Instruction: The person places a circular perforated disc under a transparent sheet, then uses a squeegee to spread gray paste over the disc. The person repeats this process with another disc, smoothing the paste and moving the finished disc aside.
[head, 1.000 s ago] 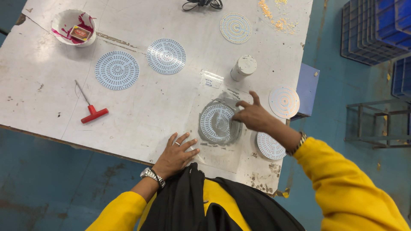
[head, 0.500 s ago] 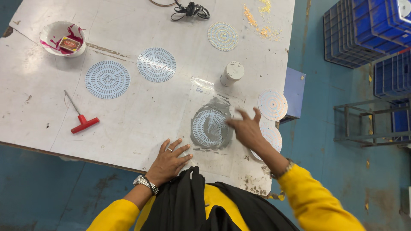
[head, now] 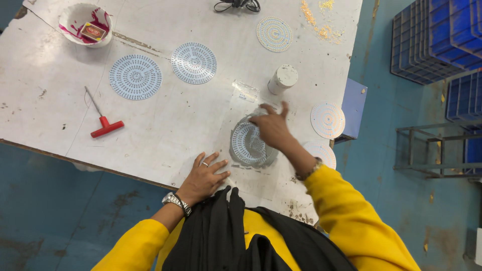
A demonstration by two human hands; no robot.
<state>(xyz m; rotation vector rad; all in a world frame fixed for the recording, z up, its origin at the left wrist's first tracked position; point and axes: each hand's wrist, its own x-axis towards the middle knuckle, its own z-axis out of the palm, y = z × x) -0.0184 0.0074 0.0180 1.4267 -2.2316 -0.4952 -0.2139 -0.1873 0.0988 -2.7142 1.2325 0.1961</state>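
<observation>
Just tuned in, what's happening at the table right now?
A person in yellow sleeves leans over a worn white table. The right hand rests on a round perforated disc wrapped in clear plastic, fingers spread. The left hand, wearing a ring and metal wristwatch, lies flat on the table's near edge. Similar bare discs lie around, along with a red T-handled tool and a small white cylindrical container.

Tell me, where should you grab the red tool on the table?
Take the red tool by its red crossbar handle, coming from above. The handle is thick and lies flat at the end near the table edge, while the thin metal shaft points away toward the far side and gives little to hold.
</observation>
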